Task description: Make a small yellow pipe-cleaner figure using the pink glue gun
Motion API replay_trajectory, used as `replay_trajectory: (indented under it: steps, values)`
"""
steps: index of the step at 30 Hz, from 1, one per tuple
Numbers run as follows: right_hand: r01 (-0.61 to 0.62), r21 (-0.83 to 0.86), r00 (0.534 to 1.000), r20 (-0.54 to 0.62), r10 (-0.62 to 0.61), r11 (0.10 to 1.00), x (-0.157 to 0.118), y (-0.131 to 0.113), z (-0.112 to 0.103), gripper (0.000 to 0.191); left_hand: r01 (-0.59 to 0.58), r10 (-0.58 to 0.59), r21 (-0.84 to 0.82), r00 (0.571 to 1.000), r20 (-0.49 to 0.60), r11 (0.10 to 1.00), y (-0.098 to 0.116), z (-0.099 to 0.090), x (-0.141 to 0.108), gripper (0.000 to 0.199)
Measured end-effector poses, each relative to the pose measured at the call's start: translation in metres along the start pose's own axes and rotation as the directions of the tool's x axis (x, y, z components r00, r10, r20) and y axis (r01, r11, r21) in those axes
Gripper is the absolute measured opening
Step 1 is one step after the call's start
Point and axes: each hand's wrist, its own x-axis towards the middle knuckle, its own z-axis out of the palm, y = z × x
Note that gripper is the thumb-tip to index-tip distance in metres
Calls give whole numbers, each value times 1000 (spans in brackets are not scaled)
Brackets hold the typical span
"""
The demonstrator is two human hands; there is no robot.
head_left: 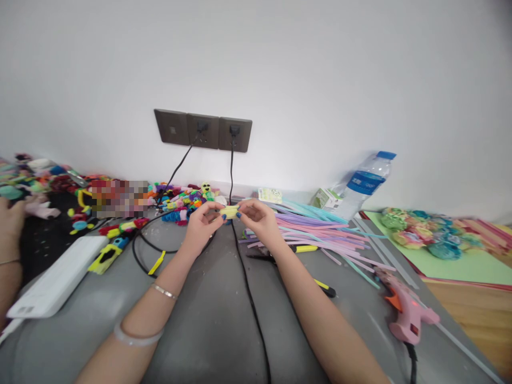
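A small pale-yellow fuzzy piece [229,212], which looks like bent pipe cleaner, is held up over the grey table between my two hands. My left hand [205,224] pinches its left end with thumb and fingers. At the other end, my right hand [259,220] pinches it the same way. Just right of my right hand lies a loose bundle of pipe cleaners [316,226] in pink, purple and blue. Cutters with black and yellow handles [306,248] are partly hidden under my right forearm.
A pink glue gun [412,314] lies at right, near a tilted water bottle [366,184]. Black cables [248,293] cross the table from wall sockets [203,130]. At left are a white power strip [60,277], colourful fuzzy figures [176,202] and another person's hand [11,224].
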Motion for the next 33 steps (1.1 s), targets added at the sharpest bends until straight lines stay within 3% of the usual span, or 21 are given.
replay_trajectory:
  steps: [33]
  values:
    - [-3, 11, 1000, -25, 4, 1000, 1, 1, 1, 18, 61, -62, -23, 997, -38, 998, 0, 2, 0, 29]
